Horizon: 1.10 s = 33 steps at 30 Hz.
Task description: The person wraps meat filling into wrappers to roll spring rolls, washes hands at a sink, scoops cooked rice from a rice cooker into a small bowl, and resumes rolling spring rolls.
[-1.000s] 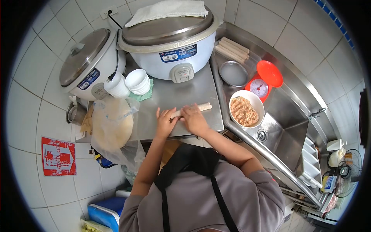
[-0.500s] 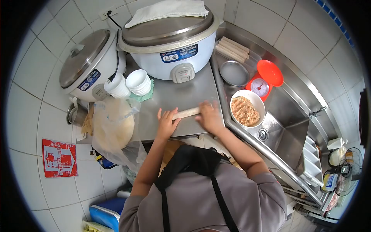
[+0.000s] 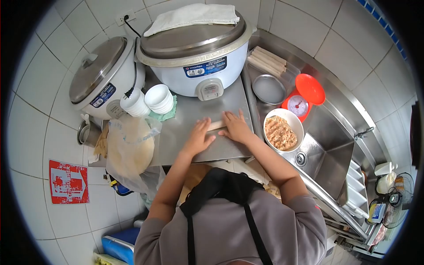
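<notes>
A pale, thin roll (image 3: 216, 126) lies on the steel table (image 3: 194, 104), its middle showing between my hands. My left hand (image 3: 199, 138) rests over its left end, fingers spread and pointing away from me. Over the right end lies my right hand (image 3: 235, 126), palm down with fingers apart. Both ends of the roll are hidden under the hands. To the right, a white bowl (image 3: 301, 132) holds an orange-brown minced filling (image 3: 280, 133). Left of my left hand, a clear plastic bag (image 3: 152, 164) holds round, pale wrappers (image 3: 130, 145).
Two rice cookers (image 3: 198, 73) stand at the back, with stacked white cups (image 3: 159, 99) in front. On the right are a red scale (image 3: 297, 105), a metal pan (image 3: 269, 89), several finished rolls (image 3: 267, 61) in a clear tray, and a sink (image 3: 329, 143).
The right hand has come back onto the roll from farther right and nearer me. My left hand has moved forward and flattened over the left end, and the roll lies slightly farther away.
</notes>
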Motion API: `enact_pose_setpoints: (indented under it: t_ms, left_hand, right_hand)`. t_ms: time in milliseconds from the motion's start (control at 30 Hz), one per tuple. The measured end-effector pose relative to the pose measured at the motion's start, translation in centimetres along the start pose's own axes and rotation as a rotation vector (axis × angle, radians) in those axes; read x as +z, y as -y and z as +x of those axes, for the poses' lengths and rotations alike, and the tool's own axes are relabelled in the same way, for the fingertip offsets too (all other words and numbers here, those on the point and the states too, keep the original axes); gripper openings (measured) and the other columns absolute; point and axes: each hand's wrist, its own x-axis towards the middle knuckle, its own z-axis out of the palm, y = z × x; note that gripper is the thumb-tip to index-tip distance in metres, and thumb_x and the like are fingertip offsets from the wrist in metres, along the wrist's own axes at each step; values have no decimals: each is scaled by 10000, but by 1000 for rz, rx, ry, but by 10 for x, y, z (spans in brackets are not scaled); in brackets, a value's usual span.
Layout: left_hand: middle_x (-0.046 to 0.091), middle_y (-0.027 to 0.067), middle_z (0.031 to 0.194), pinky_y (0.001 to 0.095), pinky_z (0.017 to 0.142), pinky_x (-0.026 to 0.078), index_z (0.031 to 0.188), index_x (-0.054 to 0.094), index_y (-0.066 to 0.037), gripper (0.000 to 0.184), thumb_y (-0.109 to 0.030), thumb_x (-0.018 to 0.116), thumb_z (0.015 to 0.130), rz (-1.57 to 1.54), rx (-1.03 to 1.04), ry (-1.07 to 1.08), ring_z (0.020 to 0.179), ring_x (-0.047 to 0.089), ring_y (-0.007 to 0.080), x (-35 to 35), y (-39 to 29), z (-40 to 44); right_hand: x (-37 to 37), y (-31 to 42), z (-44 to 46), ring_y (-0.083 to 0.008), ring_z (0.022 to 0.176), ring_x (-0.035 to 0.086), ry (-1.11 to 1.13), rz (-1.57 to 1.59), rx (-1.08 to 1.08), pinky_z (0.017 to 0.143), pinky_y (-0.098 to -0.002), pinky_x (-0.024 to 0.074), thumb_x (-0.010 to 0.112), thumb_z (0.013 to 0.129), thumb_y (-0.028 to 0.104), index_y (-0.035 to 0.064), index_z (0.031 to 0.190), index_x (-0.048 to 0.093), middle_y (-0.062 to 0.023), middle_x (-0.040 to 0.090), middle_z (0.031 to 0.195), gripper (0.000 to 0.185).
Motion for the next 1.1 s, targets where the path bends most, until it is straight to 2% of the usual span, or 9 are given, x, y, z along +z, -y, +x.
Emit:
enact_pose_setpoints:
  t_ms: [133,233,333,433,567,767,833,900,1100]
  left_hand:
    - [530,197,1144,441,994,299,1239,425,0,491,-161,579,801,-84,-63,-296,1086,481,344,-27,4,-5]
    - [613,140,989,413,935,359,1190,485,-33,395,-81,555,804,-181,-234,-421,981,538,317,-32,-5,-32]
    - [608,134,977,386,890,386,1169,496,-31,385,-46,548,788,-198,-270,-452,927,550,298,-30,-13,-54]
    - [586,130,972,328,854,398,1154,503,-1,367,8,520,788,-293,-352,-471,921,539,229,-19,-14,-69]
    - [583,131,970,340,845,401,1130,509,6,361,-20,527,771,-266,-357,-480,918,535,244,-10,-27,-76]
    - [559,135,964,359,856,387,1112,502,13,366,-77,517,757,-106,-354,-559,928,511,270,19,-37,-71]
    - [546,133,961,363,860,379,1100,502,12,363,-91,515,751,-67,-377,-593,934,499,284,25,-41,-66]
    - [545,136,963,381,851,385,1080,507,6,366,-108,541,734,-53,-412,-641,929,502,298,30,-38,-63]
    - [504,179,1003,395,856,367,1085,474,44,380,-179,524,782,89,-502,-697,938,475,323,37,-37,-60]
  right_hand:
    - [13,-1,43,-275,1121,453,274,162,-153,903,-434,378,668,708,242,43,1112,516,-111,490,1193,475]
    - [27,-6,60,-305,983,519,271,85,-218,824,-390,422,704,664,214,41,1037,559,-112,551,1057,437]
    - [18,-17,67,-269,911,558,423,344,-109,814,-346,429,701,673,214,30,1020,565,-110,589,939,416]
    - [-6,-39,69,-211,797,582,670,615,19,719,-312,465,683,717,237,4,1010,558,-101,591,823,395]
    - [-28,-83,50,-160,630,571,992,1251,351,523,-269,473,654,774,315,-36,1005,550,-77,569,766,433]
    - [-104,-167,41,-159,656,564,776,961,408,516,-284,470,676,745,289,-39,986,563,-95,572,793,422]
    - [-138,-187,47,-174,779,558,525,722,486,689,-333,446,669,720,309,11,1004,603,-61,591,778,417]
    - [-154,-232,71,-208,882,554,480,460,397,778,-329,434,636,728,306,9,1062,589,-122,615,946,450]
    - [-110,-364,143,-312,983,566,72,78,476,844,-361,433,637,701,288,4,1080,578,-197,602,1023,477]
